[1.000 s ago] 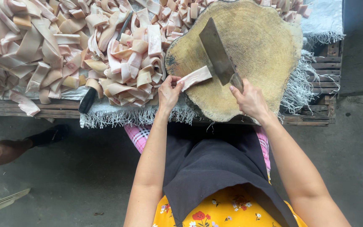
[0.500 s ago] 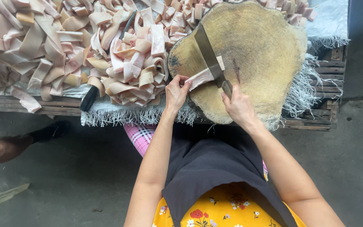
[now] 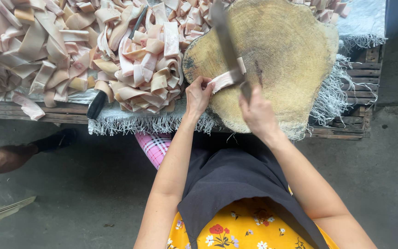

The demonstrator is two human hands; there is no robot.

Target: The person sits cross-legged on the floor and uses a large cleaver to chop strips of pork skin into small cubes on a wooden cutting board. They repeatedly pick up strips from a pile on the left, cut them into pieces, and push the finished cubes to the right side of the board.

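Comparing this moment with the two earlier pictures, we saw that the cleaver (image 3: pixel 226 44) had changed its position. One second before, its blade lay flat and slanted to the right of the strip; now it stood almost on its edge across the pale pink strip of pork skin (image 3: pixel 224 79), near the front-left part of the round wooden chopping block (image 3: pixel 295 55). We judged that the cutting stroke was under way and that one more piece was about to be separated from the strip.

Our right hand (image 3: pixel 256 113) was closed fully around the cleaver handle, at the front edge of the block. Our left hand (image 3: pixel 198 96) rested at the left edge of the block, and its fingers were bent down on the near end of the strip, pinching it against the wood.

To the left of the block, a big heap of cut strips (image 3: pixel 70 50) covered the white woven sheet (image 3: pixel 130 123), whose frayed fringe hung over the front edge of the wooden pallet (image 3: pixel 355 74). A dark handle (image 3: pixel 96 105) stuck out from under the heap, close to the front edge.

We could find no package, label or sign anywhere; the sheet was plain, without print we could see. At the left edge of the view, another person's foot in a dark shoe (image 3: pixel 47 142) stood on the concrete floor (image 3: pixel 70 193).
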